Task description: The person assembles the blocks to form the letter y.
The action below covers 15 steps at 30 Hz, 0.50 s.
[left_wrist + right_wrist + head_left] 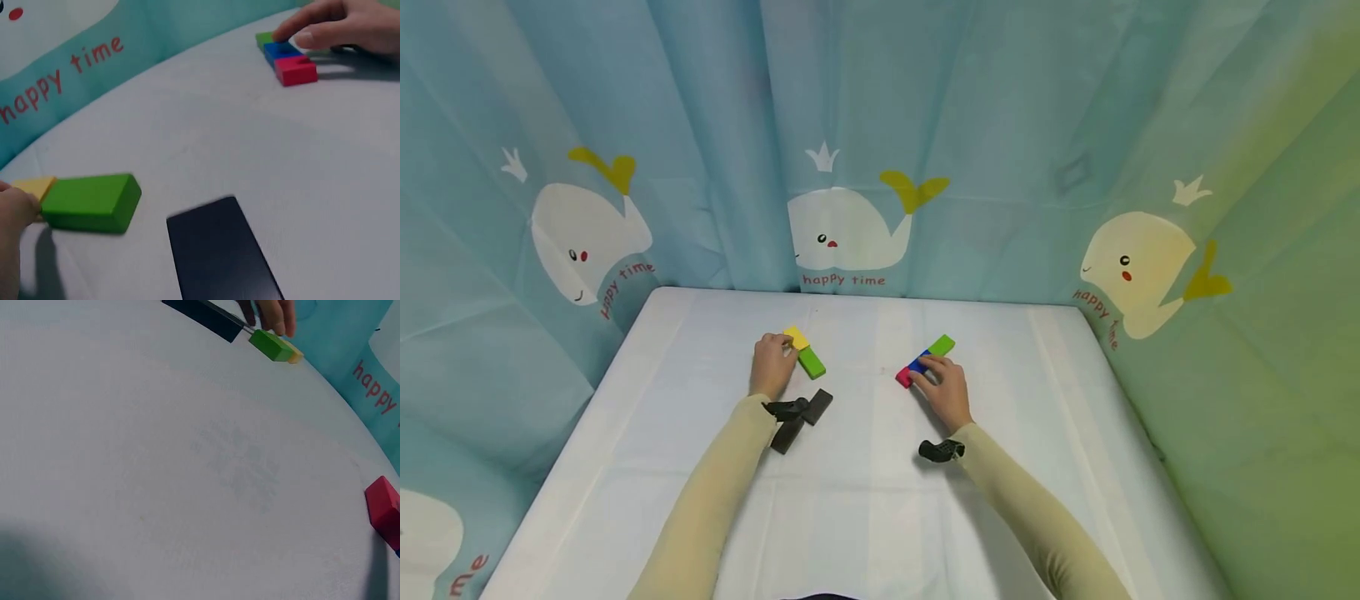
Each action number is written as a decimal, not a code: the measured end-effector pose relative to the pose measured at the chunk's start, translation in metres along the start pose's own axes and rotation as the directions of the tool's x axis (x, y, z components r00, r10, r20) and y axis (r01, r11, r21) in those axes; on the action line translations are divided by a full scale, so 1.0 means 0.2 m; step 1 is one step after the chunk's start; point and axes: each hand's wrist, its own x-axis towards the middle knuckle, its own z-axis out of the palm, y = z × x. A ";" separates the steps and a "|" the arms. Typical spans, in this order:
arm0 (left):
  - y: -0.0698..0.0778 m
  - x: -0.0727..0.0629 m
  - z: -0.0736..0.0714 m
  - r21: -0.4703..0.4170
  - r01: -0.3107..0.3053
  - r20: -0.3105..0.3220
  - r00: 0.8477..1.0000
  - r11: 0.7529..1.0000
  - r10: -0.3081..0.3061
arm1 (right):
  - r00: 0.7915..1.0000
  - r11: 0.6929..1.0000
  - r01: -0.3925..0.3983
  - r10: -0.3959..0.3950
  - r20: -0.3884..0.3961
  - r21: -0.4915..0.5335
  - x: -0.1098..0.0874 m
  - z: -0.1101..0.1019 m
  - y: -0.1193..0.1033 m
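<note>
My left hand (772, 367) pinches a yellow block (796, 337) between thumb and fingers. Against that block's near end lies a green block (812, 362), both flat on the table. On the right, my right hand (950, 392) grips a blue block (916, 364) with thumb and fingers. This blue block sits in a slanting row, between a red block (903, 378) at the near end and another green block (942, 345) at the far end. In the right wrist view, only the red block (384, 509) and a sliver of blue show at the right edge.
Two black blocks lie near my left wrist, one (817, 407) in plain sight and one (787, 437) partly behind the wrist camera (787, 410). A white cloth covers the table (865, 517). Whale-print curtains (1000, 167) close off the back and sides.
</note>
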 end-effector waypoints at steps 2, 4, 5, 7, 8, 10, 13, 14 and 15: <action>-0.02 -0.01 -0.01 0.007 -0.002 0.017 1.000 1.000 0.002 | 1.000 1.000 0.001 -0.001 0.007 -0.004 0.00 0.01 0.00; -0.04 -0.02 0.00 -0.002 -0.024 0.037 0.999 1.000 0.024 | 1.000 1.000 0.004 -0.004 0.013 -0.008 0.00 0.02 0.00; -0.04 -0.02 0.00 -0.013 -0.035 0.048 0.998 0.999 0.035 | 1.000 1.000 0.008 -0.008 0.012 -0.009 0.00 0.02 0.00; -0.05 -0.02 0.00 -0.032 -0.066 0.076 0.995 0.997 0.069 | 1.000 1.000 0.014 -0.014 0.009 -0.013 0.00 0.02 0.00; -0.05 -0.03 0.00 -0.046 -0.078 0.092 0.992 0.996 0.082 | 1.000 1.000 0.014 -0.014 0.006 -0.015 0.00 0.02 0.00; -0.06 -0.03 0.00 -0.064 -0.100 0.120 0.987 0.993 0.107 | 1.000 1.000 0.021 -0.021 0.002 -0.023 0.00 0.02 0.00; -0.08 -0.04 0.00 -0.045 -0.129 0.153 0.979 0.991 0.134 | 1.000 0.999 0.021 -0.020 0.005 -0.033 0.00 0.02 0.00; -0.09 -0.04 0.00 -0.033 -0.134 0.161 0.977 0.990 0.138 | 1.000 0.999 0.023 -0.022 0.007 -0.039 0.00 0.03 0.01; -0.09 -0.04 0.00 -0.018 -0.141 0.165 0.976 0.990 0.142 | 1.000 0.999 0.025 -0.024 0.008 -0.044 0.00 0.03 0.01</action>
